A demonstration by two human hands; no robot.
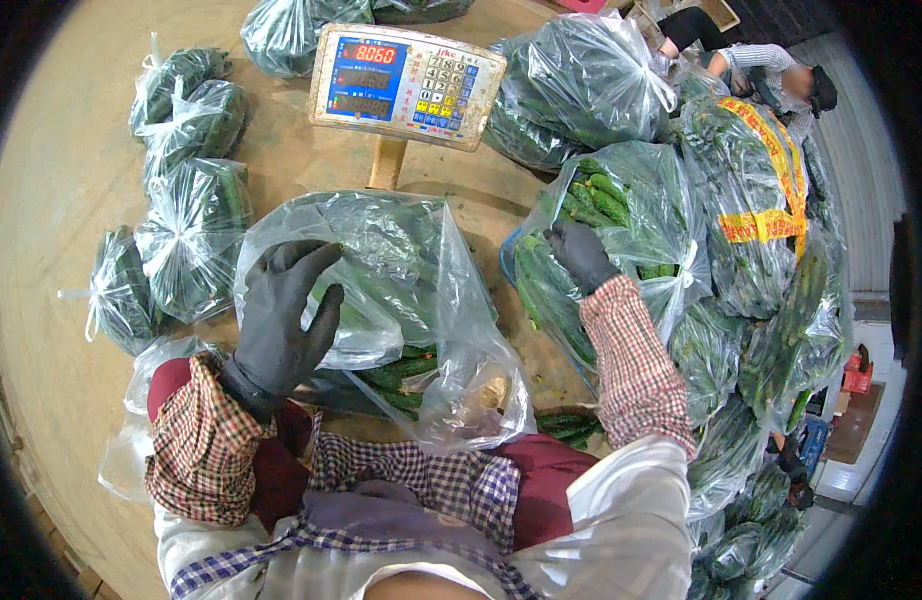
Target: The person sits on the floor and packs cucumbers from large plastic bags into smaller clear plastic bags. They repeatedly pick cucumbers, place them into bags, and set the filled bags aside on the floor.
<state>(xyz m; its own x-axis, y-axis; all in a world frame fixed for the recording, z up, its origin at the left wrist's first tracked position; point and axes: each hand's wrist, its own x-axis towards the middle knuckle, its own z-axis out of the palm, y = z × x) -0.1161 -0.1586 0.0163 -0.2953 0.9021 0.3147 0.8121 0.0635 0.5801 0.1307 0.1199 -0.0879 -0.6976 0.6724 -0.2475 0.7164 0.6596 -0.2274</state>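
In front of me lies a clear plastic bag (386, 247) of cucumbers, its loose mouth spread towards my lap. Dark green cucumbers (408, 373) show at the mouth. My left hand (288, 315), in a black glove, is over the bag's left side with thumb and fingers apart, holding nothing. To the right, my black-gloved right hand (583, 255) is at a torn opening in another large clear bag (648, 180), right by the cucumbers (596, 196) inside. Its fingers are curled, and their tips are partly hidden, so I cannot tell whether they grip anything.
A scale display (408, 86) with lit red digits and a keypad stands on a post (386, 163) beyond the bag. Tied bags of cucumbers (194, 240) line the left. More full bags (753, 210), one with yellow tape, are stacked right. A person (768, 75) is at the upper right.
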